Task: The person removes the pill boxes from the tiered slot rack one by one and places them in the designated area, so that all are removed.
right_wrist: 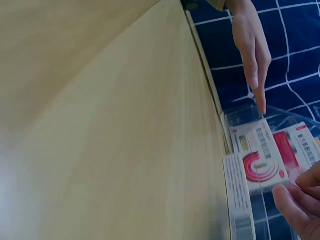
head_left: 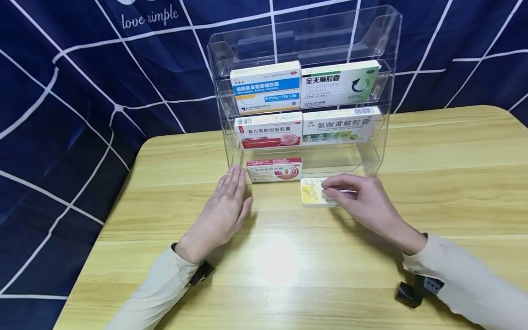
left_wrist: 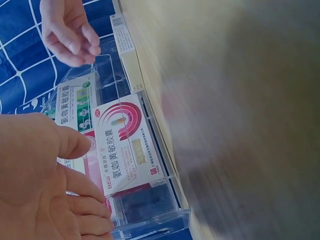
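Presently, right grip [head_left: 367, 199]: fingers relaxed, empty, over yellow box [head_left: 312, 192].
Left grip [head_left: 216, 206]: straight-fingered, beside rack [head_left: 338, 158].
Rack-filling: apparently underway; next likely needs pinching.

White-gridded navy cloth [head_left: 173, 64] — "love simple" lettering [head_left: 150, 18] | pale wood tabletop [head_left: 136, 220] — bright glare [head_left: 275, 263]

The left grip [head_left: 220, 208] is held out with its fingers [head_left: 233, 182] straight and side by side — the thumb [head_left: 246, 208] stands off from them. Behind that grip, the pale-sleeved left forearm [head_left: 154, 291] slants inward. Well apart, to its right, the right grip [head_left: 371, 204] is loosely bent — thumb and forefinger tips near each other. Behind it, the right forearm [head_left: 466, 279], also sleeved, reaches in at an angle.
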The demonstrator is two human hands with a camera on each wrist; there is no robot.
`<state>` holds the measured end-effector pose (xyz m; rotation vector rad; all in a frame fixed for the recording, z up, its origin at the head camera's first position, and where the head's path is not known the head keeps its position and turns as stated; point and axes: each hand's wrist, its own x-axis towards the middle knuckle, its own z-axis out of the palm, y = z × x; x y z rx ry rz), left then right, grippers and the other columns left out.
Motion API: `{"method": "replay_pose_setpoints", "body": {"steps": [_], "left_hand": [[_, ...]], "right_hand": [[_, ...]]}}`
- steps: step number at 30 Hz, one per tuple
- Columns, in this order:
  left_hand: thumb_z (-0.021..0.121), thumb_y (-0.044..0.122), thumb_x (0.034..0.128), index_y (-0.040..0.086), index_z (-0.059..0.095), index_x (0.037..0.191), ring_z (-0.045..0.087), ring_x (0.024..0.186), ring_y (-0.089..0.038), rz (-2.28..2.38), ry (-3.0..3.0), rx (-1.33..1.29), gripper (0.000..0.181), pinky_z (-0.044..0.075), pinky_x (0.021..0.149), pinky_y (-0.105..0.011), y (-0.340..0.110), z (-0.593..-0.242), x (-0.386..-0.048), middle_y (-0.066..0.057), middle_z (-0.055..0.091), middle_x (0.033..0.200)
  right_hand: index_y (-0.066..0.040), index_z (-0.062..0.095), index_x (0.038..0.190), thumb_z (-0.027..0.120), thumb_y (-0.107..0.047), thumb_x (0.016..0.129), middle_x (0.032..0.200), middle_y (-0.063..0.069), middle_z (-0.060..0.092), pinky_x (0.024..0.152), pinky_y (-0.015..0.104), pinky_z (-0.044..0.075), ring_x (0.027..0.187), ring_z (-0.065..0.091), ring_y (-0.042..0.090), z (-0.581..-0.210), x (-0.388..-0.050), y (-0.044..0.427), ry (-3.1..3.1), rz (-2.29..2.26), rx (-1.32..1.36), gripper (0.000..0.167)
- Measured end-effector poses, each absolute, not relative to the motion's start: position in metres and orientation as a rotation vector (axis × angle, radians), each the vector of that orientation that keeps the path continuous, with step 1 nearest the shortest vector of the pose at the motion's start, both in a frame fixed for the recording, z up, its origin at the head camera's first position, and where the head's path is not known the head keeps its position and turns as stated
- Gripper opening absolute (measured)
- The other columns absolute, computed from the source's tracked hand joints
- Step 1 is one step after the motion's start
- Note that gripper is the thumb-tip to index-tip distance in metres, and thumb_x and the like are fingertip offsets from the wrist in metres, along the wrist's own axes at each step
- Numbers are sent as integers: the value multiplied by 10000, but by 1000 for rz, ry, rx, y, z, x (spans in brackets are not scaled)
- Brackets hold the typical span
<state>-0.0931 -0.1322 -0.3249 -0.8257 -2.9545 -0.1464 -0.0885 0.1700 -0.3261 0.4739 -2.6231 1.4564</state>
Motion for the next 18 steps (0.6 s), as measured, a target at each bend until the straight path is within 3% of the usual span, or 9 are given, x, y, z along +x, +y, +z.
{"method": "replay_pose_setpoints", "body": {"steps": [7, 14, 18], "left_hand": [[381, 258, 1040, -123, 246, 1463, 158, 1440, -381, -158, -2963, -822, 584, 138, 1183, -443, -132, -325, -93, -294, 175, 1536], [342, 287, 1050, -123, 235, 1465, 146, 1443, -377, -170, -2976, -826, 593, 140, 1182, -449, -132, -324, -93, -289, 160, 1540], [291, 304, 1060, -112, 209, 1475, 122, 1449, -365, -187, -2988, -821, 593, 120, 1187, -438, -132, -324, -93, -279, 140, 1547]], "right_hand": [[4, 703, 1069, 681, -73, 900, 1046, 135, 715, 792, 142, 531, 941, 682, 231, -331, -105, 154, -2599, 1525, 379, 188], [10, 686, 1093, 659, -77, 915, 1078, 155, 705, 912, 352, 530, 994, 667, 265, -333, -121, 150, -2599, 1506, 292, 200], [12, 681, 1103, 673, -82, 905, 1083, 160, 702, 909, 391, 529, 1010, 664, 282, -332, -128, 147, -2592, 1537, 285, 219]]}}
